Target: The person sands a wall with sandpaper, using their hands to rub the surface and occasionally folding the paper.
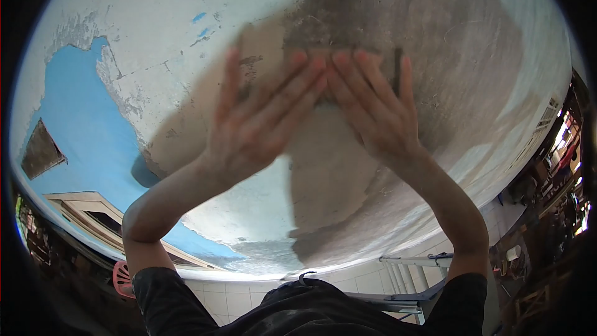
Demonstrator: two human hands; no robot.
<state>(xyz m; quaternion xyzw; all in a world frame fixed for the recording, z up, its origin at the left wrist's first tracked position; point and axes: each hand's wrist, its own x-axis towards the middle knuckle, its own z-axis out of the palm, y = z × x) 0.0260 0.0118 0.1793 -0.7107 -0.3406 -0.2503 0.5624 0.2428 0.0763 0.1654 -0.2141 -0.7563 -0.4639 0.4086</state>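
Note:
Both hands reach up against a wall (249, 236) with patchy white, grey and peeling paint. My left hand (255, 109) lies slightly blurred, fingers stretched out and thumb apart. Beside it, my right hand (376, 99) is spread the same way, and the index fingertips nearly meet. Under the fingertips there is a darker, roughly rectangular patch; whether it is a thin flat sheet or part of the wall and shadow I cannot make out. Neither hand has its fingers wrapped round anything.
Bare blue paint (93, 112) shows at the left, above a framed opening (90, 208). Below are a red plastic chair (122, 279), a tiled floor (239, 302) and a metal ladder (404, 277) near my right side. Cluttered items stand at the far right.

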